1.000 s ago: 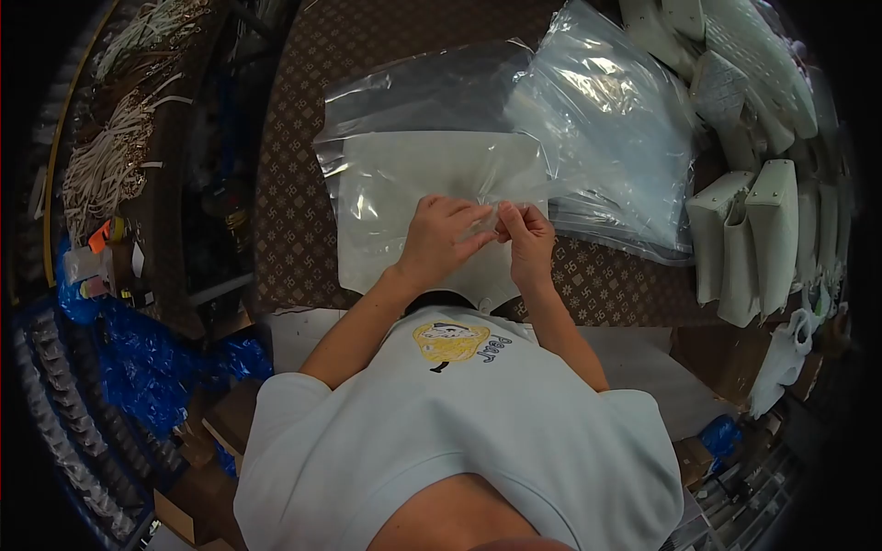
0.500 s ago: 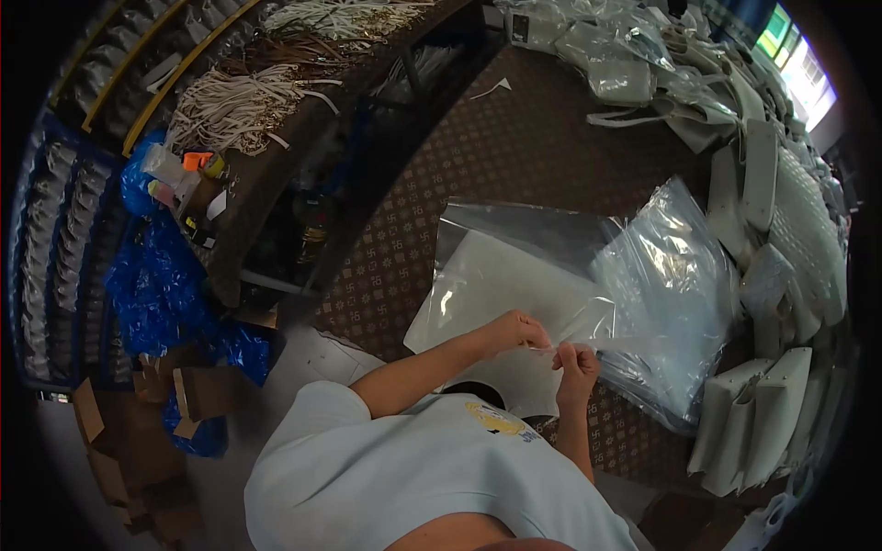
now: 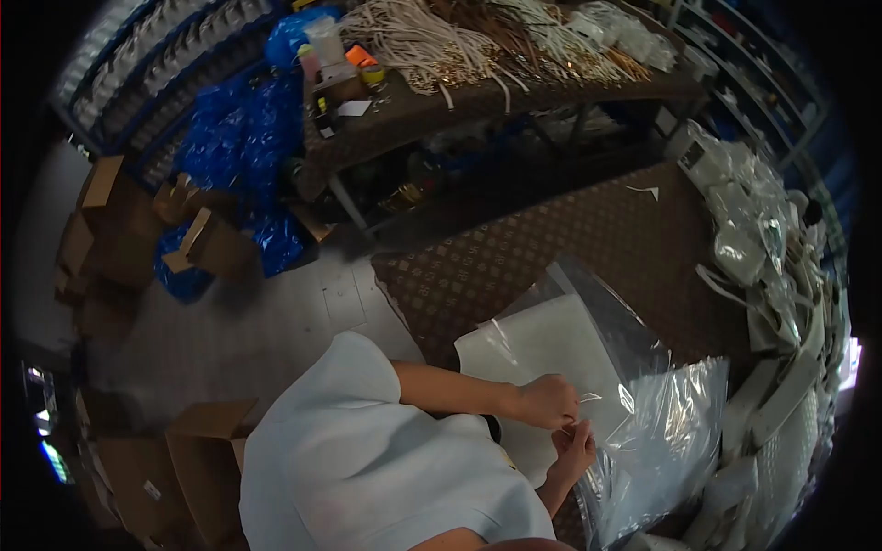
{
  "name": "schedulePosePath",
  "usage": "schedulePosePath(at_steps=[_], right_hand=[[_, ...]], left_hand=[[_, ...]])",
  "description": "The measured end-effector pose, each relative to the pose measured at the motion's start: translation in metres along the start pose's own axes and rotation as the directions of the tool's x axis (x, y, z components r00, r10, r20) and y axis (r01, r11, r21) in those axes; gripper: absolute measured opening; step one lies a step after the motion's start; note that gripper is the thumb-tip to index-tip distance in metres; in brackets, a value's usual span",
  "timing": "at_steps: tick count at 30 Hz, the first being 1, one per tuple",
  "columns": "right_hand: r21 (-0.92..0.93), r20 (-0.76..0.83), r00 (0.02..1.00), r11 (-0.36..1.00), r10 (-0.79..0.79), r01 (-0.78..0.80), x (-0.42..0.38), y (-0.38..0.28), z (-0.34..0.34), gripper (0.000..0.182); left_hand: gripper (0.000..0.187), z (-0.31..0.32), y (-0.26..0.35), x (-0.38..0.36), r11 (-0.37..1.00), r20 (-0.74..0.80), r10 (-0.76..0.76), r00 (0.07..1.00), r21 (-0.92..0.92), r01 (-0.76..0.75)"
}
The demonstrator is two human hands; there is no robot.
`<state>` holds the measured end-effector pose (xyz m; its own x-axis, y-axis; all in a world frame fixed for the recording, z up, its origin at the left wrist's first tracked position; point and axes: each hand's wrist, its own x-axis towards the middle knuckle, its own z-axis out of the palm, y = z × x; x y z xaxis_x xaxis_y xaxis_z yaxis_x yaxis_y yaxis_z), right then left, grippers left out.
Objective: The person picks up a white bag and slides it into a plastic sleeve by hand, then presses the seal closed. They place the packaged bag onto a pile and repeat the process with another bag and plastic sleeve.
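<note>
Left hand [image 3: 548, 402]: closed, fingertips pinching the near edge of a clear plastic bag [image 3: 588, 340]. Right hand [image 3: 575, 448]: just below and right of the left one, nearly touching it, fingers curled on the same film edge; a small flap of plastic stands between the two hands.

The clear plastic bag lies flat on the desk [image 3: 551, 239], directly in front of the person, and contains a flat white sheet [image 3: 542, 344] that fills most of it. Right of the hands, touching the bag, sits a crumpled stack of more clear bags [image 3: 671, 432], glossy with reflections.

Writing: no text legible anywhere in this view. The desk covering is brown with a repeating pale monogram-type pattern; individual marks are too small to read.

Far right along the desk edge: a crowd of white and cream bag parts [image 3: 781, 303], some in film. A small white scrap [image 3: 649, 192] lies on the bare covering farther back.

Beyond the desk, a second table [image 3: 478, 101] carries a heap of pale straps with metal fittings [image 3: 459, 37], plus small bottles and an orange item [image 3: 360, 57] at its left end. Blue plastic sheeting [image 3: 239, 138] hangs left of it. Cardboard boxes [image 3: 110, 220] stand on the grey floor [image 3: 257, 331] at left; shelving runs along the far wall.
</note>
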<state>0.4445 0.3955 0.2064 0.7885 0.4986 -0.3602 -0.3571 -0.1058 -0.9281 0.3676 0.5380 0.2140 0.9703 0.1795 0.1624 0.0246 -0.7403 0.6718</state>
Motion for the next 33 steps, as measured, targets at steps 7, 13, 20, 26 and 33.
schedulePosePath(at_steps=[7, 13, 20, 26, 33], right_hand=[[0.140, 0.151, 0.961, 0.958, 0.230, -0.251, -0.005, -0.010, 0.001, 0.022], [0.191, 0.056, 0.998, 0.981, 0.014, -0.025, -0.006, -0.003, 0.011, 0.021], [0.049, -0.009, 0.983, 0.982, -0.181, 0.182, -0.001, -0.013, 0.017, 0.025], [-0.040, -0.029, 0.986, 0.986, -0.165, 0.163, 0.003, -0.007, 0.009, 0.029], [0.015, -0.023, 0.992, 0.992, -0.124, 0.124, -0.002, -0.017, 0.005, 0.024]], left_hand=[[0.010, 0.005, 0.006, -0.013, 0.955, -0.149, 0.203, 0.968, 0.247, -0.163], [0.014, -0.004, 0.011, -0.006, 0.977, -0.226, 0.205, 0.952, 0.100, -0.187], [0.010, -0.020, 0.003, 0.006, 0.970, -0.110, 0.064, 0.992, -0.229, -0.088], [0.013, -0.022, -0.005, 0.004, 0.981, -0.005, 0.192, 0.981, -0.002, -0.192], [0.009, -0.024, -0.004, 0.009, 0.925, 0.055, -0.025, 0.998, -0.377, 0.044]])
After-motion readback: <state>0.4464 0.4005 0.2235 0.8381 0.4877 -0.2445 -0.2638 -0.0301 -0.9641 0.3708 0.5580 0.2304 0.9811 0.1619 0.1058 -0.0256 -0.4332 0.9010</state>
